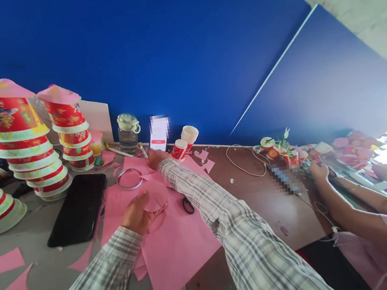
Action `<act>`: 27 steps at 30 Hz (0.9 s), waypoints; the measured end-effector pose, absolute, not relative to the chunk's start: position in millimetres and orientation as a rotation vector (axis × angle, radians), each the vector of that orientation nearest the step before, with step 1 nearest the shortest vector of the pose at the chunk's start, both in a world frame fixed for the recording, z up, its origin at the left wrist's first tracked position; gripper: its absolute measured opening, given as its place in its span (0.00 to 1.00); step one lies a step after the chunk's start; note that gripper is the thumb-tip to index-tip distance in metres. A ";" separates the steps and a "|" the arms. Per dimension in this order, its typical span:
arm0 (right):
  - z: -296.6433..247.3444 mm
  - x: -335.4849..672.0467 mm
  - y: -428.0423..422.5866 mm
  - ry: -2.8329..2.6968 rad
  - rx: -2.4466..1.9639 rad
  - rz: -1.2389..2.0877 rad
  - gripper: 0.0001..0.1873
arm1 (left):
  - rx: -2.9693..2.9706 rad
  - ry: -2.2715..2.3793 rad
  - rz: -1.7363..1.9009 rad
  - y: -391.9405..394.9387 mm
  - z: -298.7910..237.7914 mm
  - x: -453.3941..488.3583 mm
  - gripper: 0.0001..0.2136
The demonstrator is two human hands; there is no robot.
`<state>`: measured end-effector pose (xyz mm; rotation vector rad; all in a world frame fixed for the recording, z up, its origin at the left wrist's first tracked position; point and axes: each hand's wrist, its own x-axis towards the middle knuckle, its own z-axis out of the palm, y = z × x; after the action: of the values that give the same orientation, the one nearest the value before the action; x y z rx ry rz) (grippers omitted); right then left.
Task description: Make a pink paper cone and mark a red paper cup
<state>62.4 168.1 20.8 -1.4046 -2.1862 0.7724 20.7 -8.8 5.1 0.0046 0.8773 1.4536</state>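
Note:
My left hand (136,215) holds a round pink paper cut-out (155,200) above a large pink paper sheet (181,246), fingers curled on its edge. My right hand (155,158) reaches far across the table and rests near a small red and white paper cup (179,149); its fingers are hidden behind the knuckles. A metal ring (129,178) lies on the pink paper between my hands. Black scissors (188,205) lie beside my right forearm.
Stacks of red paper bowls capped with pink paper (24,138) stand at the left by a black phone (77,209). A glass jar (128,131) and white cup (189,135) stand at the blue wall. Another person's arms (352,207) work at the right among craft bits.

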 end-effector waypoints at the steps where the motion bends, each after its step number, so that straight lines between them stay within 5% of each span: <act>1: 19.5 58.3 169.4 -2.199 -1.447 0.743 0.08 | -0.001 0.873 1.457 -8.5 4.1 20.1 0.12; 27: 50.3 156.6 156.8 -2.307 -1.552 0.291 0.15 | 0.103 0.929 1.395 -6.0 -3.9 23.9 0.20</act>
<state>156.6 156.8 50.3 -1.5520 -2.3068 0.2912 23.9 -6.0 -3.9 0.1029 0.9288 1.3955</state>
